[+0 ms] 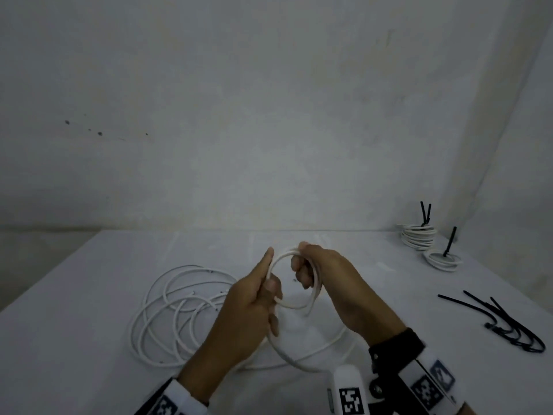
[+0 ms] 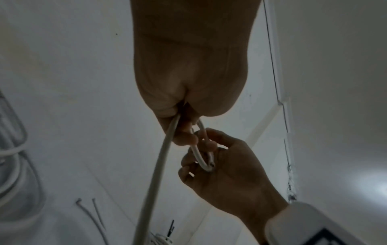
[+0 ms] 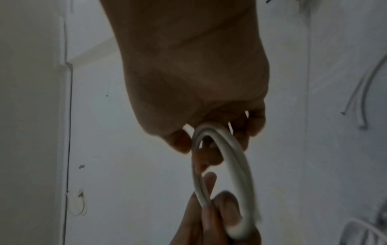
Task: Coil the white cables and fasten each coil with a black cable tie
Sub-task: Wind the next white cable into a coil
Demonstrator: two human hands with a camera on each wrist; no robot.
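Above the middle of the white table (image 1: 89,280) both hands hold a small coil of white cable (image 1: 294,307). My left hand (image 1: 263,292) pinches its left side, thumb on top. My right hand (image 1: 308,265) grips the coil's far right side with curled fingers. From the coil the cable runs down in a slack loop (image 1: 302,365) to the table. The right wrist view shows the coil (image 3: 232,159) as an oval between the right hand's fingers (image 3: 253,122) and the left hand's fingertips (image 3: 226,208). The left wrist view shows the cable (image 2: 161,159) leaving my left fist.
Loose white cable loops (image 1: 179,310) lie on the table left of the hands. Several black cable ties (image 1: 508,322) lie at the right. Two tied coils (image 1: 419,236) (image 1: 443,259) with black ties sticking up sit at the back right by the wall.
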